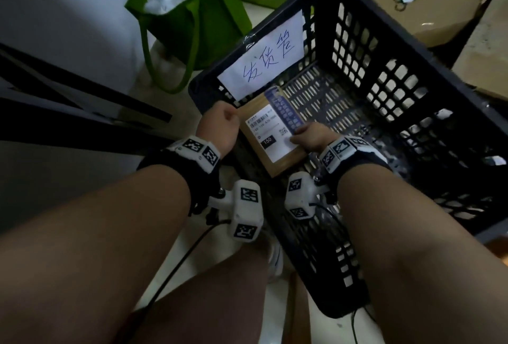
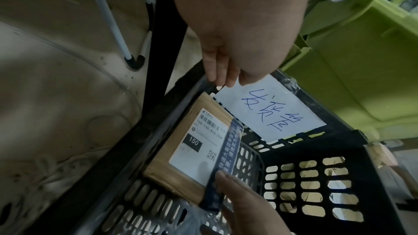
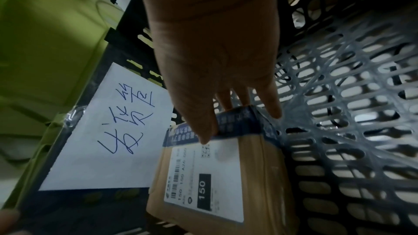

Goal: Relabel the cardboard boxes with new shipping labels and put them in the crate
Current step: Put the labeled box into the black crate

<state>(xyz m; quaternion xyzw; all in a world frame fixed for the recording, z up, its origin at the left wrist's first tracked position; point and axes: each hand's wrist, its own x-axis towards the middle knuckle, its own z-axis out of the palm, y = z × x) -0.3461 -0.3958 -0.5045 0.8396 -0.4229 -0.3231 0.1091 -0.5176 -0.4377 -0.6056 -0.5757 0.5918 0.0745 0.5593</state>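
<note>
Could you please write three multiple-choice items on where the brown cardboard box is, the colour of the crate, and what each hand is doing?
1. Where is the brown cardboard box?
A. inside the black plastic crate, in the corner below the handwritten white paper sign
B. on the floor outside the crate
C. in the green bag

2. What colour is the crate?
A. green
B. black
C. white

3. What is the right hand doing?
A. hanging free
B. holding the sign
C. holding the box's edge at the blue tape strip

Answers: 1 A, the box lies on the slotted crate floor; 2 B, its lattice walls are black; 3 C, its fingers wrap the taped edge, while the left hand is at the crate rim.
</note>
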